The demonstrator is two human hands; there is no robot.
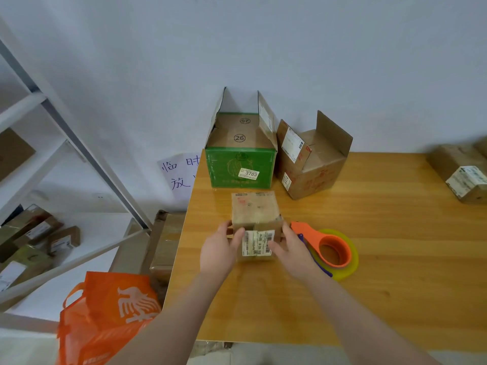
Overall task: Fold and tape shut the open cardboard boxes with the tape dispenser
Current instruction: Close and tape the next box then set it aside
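while palms inward, left hand [218, 248] and right hand [290, 252] around small box [254, 209]

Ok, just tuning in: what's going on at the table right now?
A person holds the small box between both hands, the left hand on its left side and the right hand on its right, thumbs on the near top. Its top flaps look folded down. The tape dispenser lies untouched on the table just right of it. Behind, the green box and the brown box stand with flaps up, not yet taped.
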